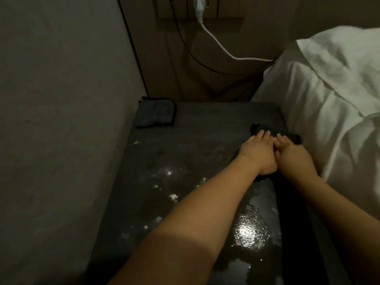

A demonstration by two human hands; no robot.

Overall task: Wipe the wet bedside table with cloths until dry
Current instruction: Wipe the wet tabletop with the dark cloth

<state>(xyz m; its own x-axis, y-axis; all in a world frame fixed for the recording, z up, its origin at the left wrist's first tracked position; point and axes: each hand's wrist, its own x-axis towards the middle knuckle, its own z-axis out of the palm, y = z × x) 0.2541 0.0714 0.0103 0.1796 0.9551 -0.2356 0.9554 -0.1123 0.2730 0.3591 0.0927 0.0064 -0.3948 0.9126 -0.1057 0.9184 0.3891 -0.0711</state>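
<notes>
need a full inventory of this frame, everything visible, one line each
dark grey bedside table: 1, dark grey, between wall and bed
water puddles: several patches, shiny, near half of the table
black wiping cloth: 1, black, far right of the table under both hands
folded blue-grey cloth with black edging: 1, blue-grey, far left corner of the table
white pillow: 1, white, on the bed at right
white bed sheet: 1, white, right of the table
white plug and cable: 1, white, from wall socket toward the bed
black cables: 2, black, along the walls
grey wall: 1, grey, left
left hand: 1, flat on the black cloth
right hand: 1, on the black cloth, beside the left
</notes>
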